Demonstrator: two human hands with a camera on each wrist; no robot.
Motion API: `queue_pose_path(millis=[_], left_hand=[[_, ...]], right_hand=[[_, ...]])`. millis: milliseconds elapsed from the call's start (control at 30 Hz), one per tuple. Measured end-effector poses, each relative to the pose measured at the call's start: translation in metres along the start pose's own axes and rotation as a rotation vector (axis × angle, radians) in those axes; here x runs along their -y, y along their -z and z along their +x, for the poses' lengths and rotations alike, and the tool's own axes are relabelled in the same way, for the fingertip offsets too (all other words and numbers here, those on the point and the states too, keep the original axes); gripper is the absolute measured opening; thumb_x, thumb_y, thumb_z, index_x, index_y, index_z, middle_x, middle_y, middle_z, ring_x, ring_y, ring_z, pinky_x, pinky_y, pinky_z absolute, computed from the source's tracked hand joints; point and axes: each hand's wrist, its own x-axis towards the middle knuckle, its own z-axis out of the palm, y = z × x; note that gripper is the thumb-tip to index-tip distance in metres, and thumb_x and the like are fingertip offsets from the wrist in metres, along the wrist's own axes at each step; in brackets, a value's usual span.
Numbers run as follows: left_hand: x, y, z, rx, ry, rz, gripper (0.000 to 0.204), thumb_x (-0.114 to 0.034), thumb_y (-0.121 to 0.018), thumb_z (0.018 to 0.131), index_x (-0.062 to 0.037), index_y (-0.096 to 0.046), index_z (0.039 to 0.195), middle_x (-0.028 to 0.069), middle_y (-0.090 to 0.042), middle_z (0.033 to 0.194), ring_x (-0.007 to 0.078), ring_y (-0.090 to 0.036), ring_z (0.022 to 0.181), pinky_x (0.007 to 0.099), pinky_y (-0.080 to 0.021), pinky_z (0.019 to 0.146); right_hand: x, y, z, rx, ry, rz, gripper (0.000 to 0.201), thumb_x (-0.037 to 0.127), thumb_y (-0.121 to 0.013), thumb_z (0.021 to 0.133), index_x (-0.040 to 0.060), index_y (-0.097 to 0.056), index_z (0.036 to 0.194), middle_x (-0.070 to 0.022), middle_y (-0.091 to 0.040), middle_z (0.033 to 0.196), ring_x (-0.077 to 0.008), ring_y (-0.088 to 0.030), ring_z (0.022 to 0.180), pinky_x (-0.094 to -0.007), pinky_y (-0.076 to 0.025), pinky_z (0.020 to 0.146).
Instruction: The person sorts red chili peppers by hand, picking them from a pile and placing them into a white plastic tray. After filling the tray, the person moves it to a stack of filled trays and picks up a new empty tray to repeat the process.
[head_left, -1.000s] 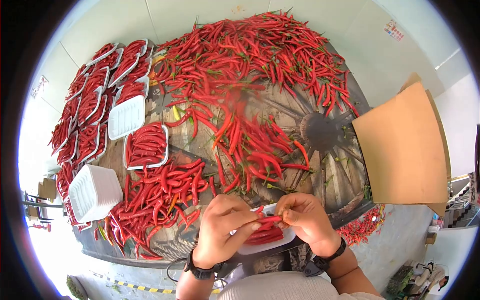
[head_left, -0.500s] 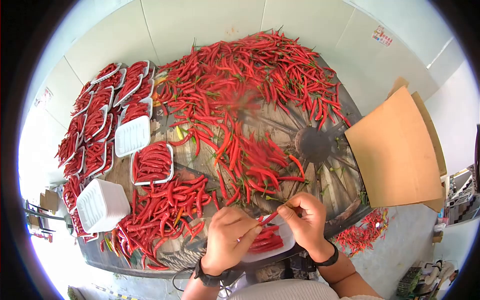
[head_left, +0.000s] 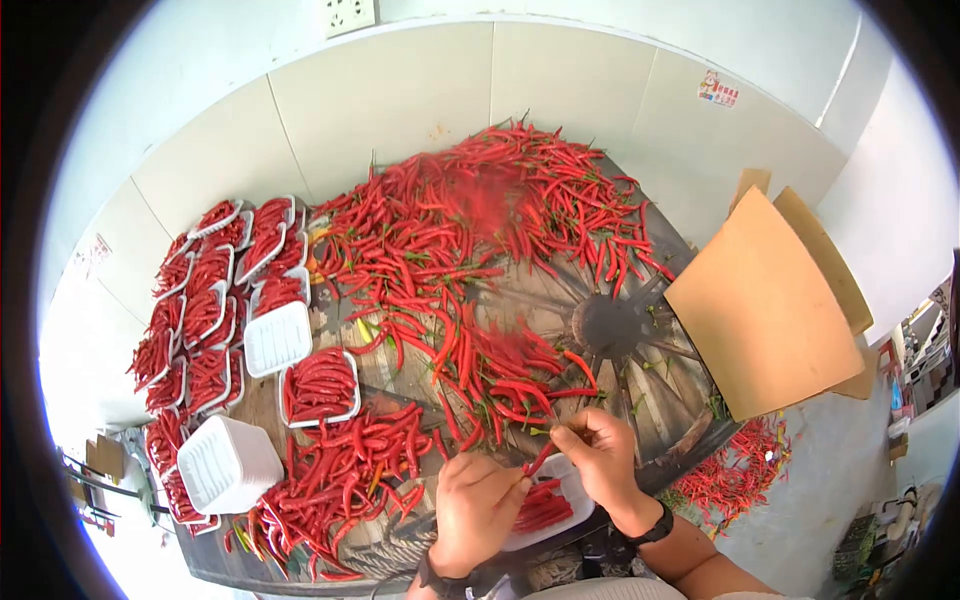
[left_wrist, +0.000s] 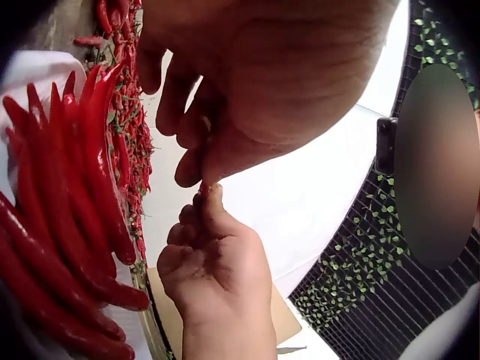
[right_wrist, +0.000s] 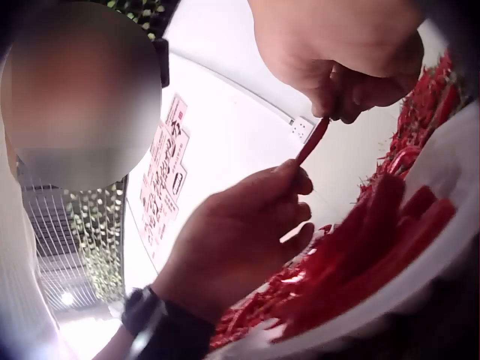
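Head view: one red chili held between two hands over a half-filled tray

Head view, left to right: filled chili trays [head_left: 205,300], a stack of empty white trays [head_left: 228,462], loose chilies on the counter [head_left: 400,380]. The left hand [head_left: 478,508] pinches the lower end of a single red chili [head_left: 538,460]; the right hand [head_left: 598,458] pinches its upper end above the white tray [head_left: 575,480]. A good way on, I judge: keep the grip light, turn the chili parallel to those already laid, and lower it flat. A cardboard box [head_left: 765,305] stands right. The wall sticker's [head_left: 719,90] writing is unreadable.
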Motion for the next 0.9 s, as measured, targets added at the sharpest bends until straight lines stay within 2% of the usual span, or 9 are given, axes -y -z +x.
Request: queue_pose_path(millis=[100,167,267,467,567,633,667,767,900], left_hand=[[0.000,-0.002,-0.001,-0.026,-0.021,0.028,0.011,-0.012,-0.081,0.075,-0.0078,-0.075,0.083,0.0030,-0.065,0.078,0.0263,-0.062,0.079,0.0412,-0.047,0.072],[0.000,-0.002,-0.002,-0.024,-0.022,0.025,0.011,-0.013,-0.080,0.075,-0.0078,-0.075,0.083,0.0031,-0.065,0.077,0.0264,-0.062,0.079,0.0410,-0.047,0.073],[-0.001,0.000,-0.002,-0.017,-0.006,0.017,0.010,-0.014,-0.080,0.076,-0.0082,-0.075,0.083,0.0037,-0.065,0.076,0.0265,-0.061,0.078,0.0407,-0.046,0.073],[-0.004,-0.001,0.000,-0.030,-0.017,0.040,0.008,-0.009,-0.077,0.077,-0.0047,-0.073,0.082,0.0070,-0.065,0.076,0.0295,-0.060,0.076,0.0406,-0.046,0.074],[-0.002,0.001,-0.002,-0.032,-0.031,0.019,0.007,-0.009,-0.076,0.078,-0.0042,-0.074,0.083,0.0080,-0.065,0.075,0.0289,-0.060,0.076,0.0402,-0.046,0.073],[0.008,0.007,-0.008,-0.012,0.029,-0.071,0.007,-0.012,-0.076,0.079,-0.0054,-0.073,0.081,0.0074,-0.063,0.071,0.0314,-0.058,0.072,0.0428,-0.045,0.071],[0.011,0.009,-0.008,-0.004,0.035,-0.074,0.007,-0.012,-0.076,0.079,-0.0054,-0.073,0.081,0.0074,-0.063,0.071,0.0314,-0.058,0.072,0.0428,-0.045,0.071],[0.010,0.006,-0.004,-0.156,0.208,-0.061,0.004,-0.006,-0.076,0.078,-0.0038,-0.074,0.081,0.0077,-0.063,0.068,0.0293,-0.059,0.071,0.0406,-0.046,0.072],[0.010,0.005,-0.006,-0.213,0.251,-0.024,0.014,-0.007,-0.082,0.073,-0.0044,-0.075,0.085,0.0063,-0.062,0.066,0.0261,-0.059,0.072,0.0380,-0.046,0.072]], right_hand=[[0.006,-0.001,0.000,-0.002,-0.193,0.128,0.021,0.011,-0.079,0.089,0.0015,-0.063,0.079,-0.0033,-0.058,0.067,-0.0095,-0.052,0.059,-0.0266,-0.041,0.055],[0.005,-0.002,0.001,-0.061,0.329,-0.355,0.019,0.009,-0.079,0.087,0.0027,-0.063,0.079,-0.0069,-0.058,0.067,-0.0179,-0.055,0.058,-0.0313,-0.042,0.054],[0.007,-0.004,0.002,-0.078,0.416,-0.412,0.020,0.009,-0.080,0.084,0.0034,-0.062,0.078,-0.0101,-0.058,0.068,-0.0258,-0.056,0.059,-0.0358,-0.042,0.054],[0.001,-0.006,0.009,-0.147,0.621,-0.545,0.024,0.015,-0.079,0.087,0.0046,-0.060,0.076,-0.0118,-0.057,0.069,-0.0276,-0.055,0.061,-0.0367,-0.042,0.055],[-0.007,0.006,0.024,-0.324,0.454,-0.501,0.029,0.015,-0.078,0.089,0.0057,-0.054,0.074,-0.0020,-0.052,0.065,-0.0162,-0.048,0.059,-0.0338,-0.038,0.054],[0.000,0.044,0.055,-0.383,-0.043,-0.051,0.035,0.026,-0.071,0.098,0.0104,-0.053,0.072,0.0085,-0.046,0.066,-0.0034,-0.037,0.057,-0.0246,-0.028,0.050],[0.007,0.053,0.061,-0.387,-0.027,0.108,0.034,0.026,-0.071,0.099,0.0103,-0.056,0.073,0.0083,-0.046,0.065,-0.0017,-0.035,0.055,-0.0220,-0.024,0.048],[0.007,0.059,0.049,-0.277,-0.002,0.074,0.020,0.017,-0.072,0.097,0.0056,-0.064,0.083,0.0091,-0.051,0.070,0.0001,-0.039,0.062,-0.0207,-0.030,0.055],[0.009,0.046,0.040,-0.156,-0.071,0.116,0.017,0.015,-0.074,0.096,0.0037,-0.066,0.087,0.0071,-0.058,0.074,-0.0017,-0.048,0.067,-0.0209,-0.039,0.060]])
